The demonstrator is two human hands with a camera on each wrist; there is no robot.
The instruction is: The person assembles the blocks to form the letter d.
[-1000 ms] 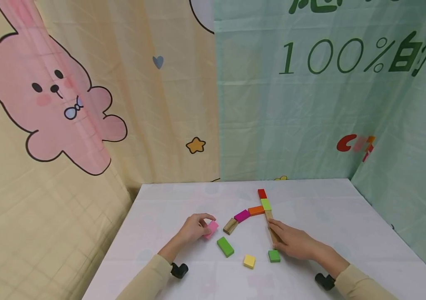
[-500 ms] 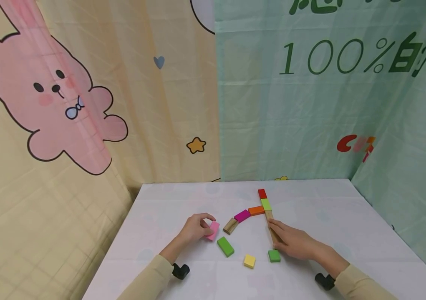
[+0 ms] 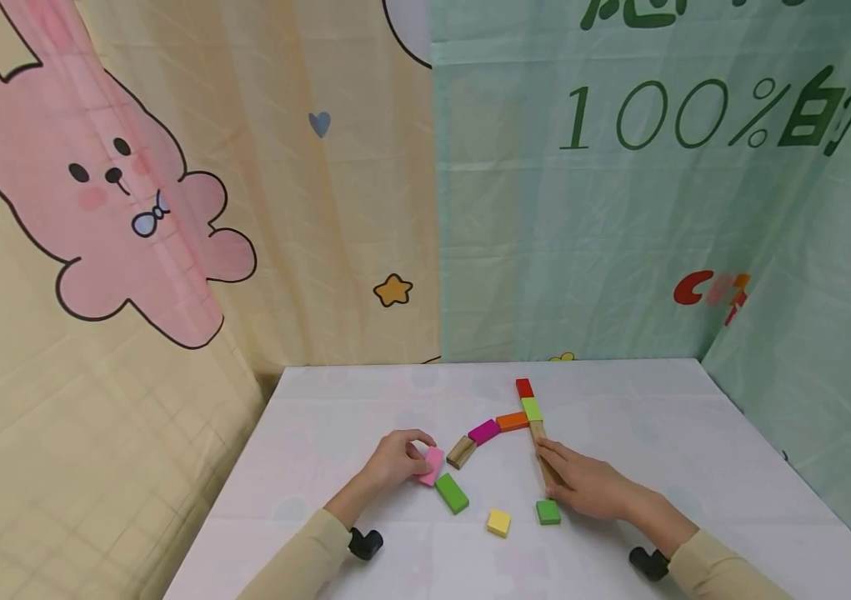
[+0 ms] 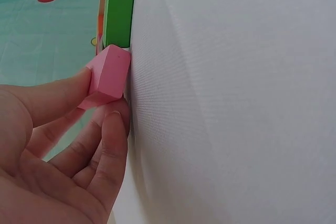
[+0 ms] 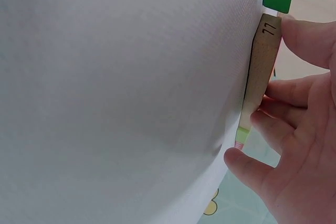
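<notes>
My left hand (image 3: 392, 458) pinches a pink wooden block (image 3: 433, 468) between thumb and fingers, close over the table. In the left wrist view the pink block (image 4: 108, 74) is tilted, with its upper corner right at the end of a green block (image 4: 119, 11). My right hand (image 3: 592, 485) rests with extended fingers along a long natural-wood piece (image 3: 538, 431); in the right wrist view that piece (image 5: 264, 56) bears the number 77. A short green block (image 3: 548, 512) lies at its near end. A light green block (image 3: 532, 408) and a red block (image 3: 524, 388) continue the line beyond it.
An arc of orange (image 3: 512, 421), magenta (image 3: 483, 432) and brown wood (image 3: 461, 452) blocks runs leftward from the line. A longer green block (image 3: 452, 494) and a yellow block (image 3: 498, 523) lie nearer. Printed curtains (image 3: 583, 217) stand behind the white table (image 3: 650, 408).
My left hand has moved slightly right with the pink block, bringing it closer to the brown block and the longer green block. The right hand has stayed in place.
</notes>
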